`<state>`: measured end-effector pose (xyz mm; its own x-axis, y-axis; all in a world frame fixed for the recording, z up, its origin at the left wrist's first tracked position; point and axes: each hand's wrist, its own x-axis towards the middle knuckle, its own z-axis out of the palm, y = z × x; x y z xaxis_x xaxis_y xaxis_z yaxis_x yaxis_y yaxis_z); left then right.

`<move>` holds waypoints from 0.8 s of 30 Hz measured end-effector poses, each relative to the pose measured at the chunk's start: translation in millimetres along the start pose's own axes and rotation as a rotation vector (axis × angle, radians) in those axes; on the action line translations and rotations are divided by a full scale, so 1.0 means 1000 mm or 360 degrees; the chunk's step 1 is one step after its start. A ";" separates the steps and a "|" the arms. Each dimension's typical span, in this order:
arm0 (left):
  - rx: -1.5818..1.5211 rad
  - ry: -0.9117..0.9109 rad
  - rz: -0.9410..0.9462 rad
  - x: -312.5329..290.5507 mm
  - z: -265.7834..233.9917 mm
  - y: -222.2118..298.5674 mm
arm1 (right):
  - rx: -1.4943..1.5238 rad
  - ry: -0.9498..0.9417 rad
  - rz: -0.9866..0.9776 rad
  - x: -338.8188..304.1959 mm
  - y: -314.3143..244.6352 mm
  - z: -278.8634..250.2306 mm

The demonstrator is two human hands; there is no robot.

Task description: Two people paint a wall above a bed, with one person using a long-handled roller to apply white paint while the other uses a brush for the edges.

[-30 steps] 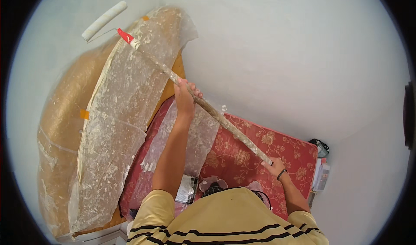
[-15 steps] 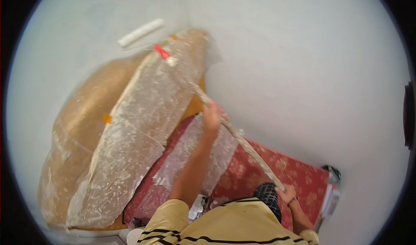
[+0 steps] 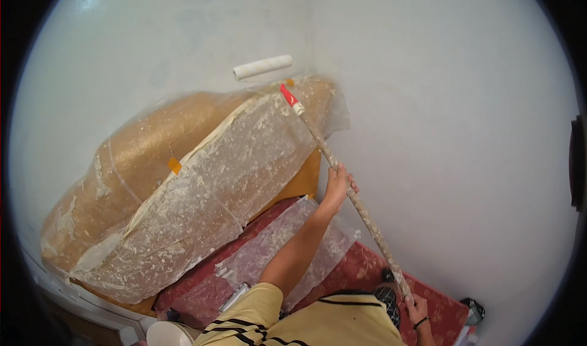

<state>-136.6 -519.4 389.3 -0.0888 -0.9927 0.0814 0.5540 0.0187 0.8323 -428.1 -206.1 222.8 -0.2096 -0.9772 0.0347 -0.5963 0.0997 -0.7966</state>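
A paint roller with a white sleeve (image 3: pixel 263 67) is on a long, paint-spattered pole (image 3: pixel 370 223), joined by a red handle (image 3: pixel 288 95). The sleeve is at the left wall, near the corner. Midway along the pole, my left hand (image 3: pixel 337 184) has its fingers wrapped round it. My right hand (image 3: pixel 418 309) grips the pole's lower end close to my body. Below the roller lies a tan padded headboard or sofa-like piece (image 3: pixel 165 122), covered in clear plastic sheeting (image 3: pixel 220 181) speckled with dried paint and fixed with orange tape.
Red patterned carpet (image 3: pixel 361 269) covers the floor, with more spattered plastic (image 3: pixel 269 254) on it. A white bucket (image 3: pixel 168 334) stands at the lower left. A dark object (image 3: pixel 472 311) lies by the right wall (image 3: pixel 452 162), and a dark fixture (image 3: pixel 576 162) sits at the far right.
The view has swung left, so things appear shifted right and the roller lower in the picture. Its sleeve now lies closer to level. Both hands keep their hold on the pole.
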 end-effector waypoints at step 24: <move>0.0063 0.0421 -0.0142 0.382 0.039 -0.122 | -0.0122 -0.0122 -0.0267 0.436 0.112 -0.027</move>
<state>-270.2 -896.6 339.9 0.0862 -0.9872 -0.1343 0.5203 -0.0704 0.8511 -607.7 -616.0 165.1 -0.0442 -0.9924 0.1146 -0.6756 -0.0548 -0.7352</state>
